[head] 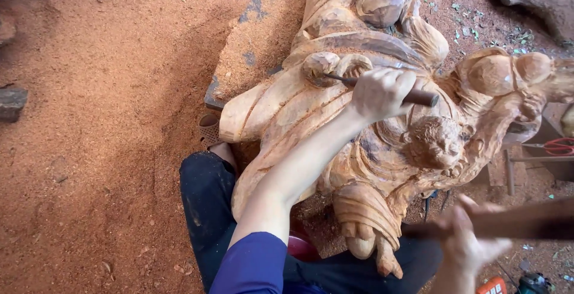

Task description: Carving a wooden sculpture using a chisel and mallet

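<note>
Left hand clenches a chisel against the wooden sculpture — right hand grips a blurred mallet; folds look shaped, surfaces rough.

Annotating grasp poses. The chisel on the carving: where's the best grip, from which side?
Grip the chisel on its round brown handle, from above, as the left hand does. The thin metal blade points left onto the wooden carving, so the handle end stays clear to strike.
</note>
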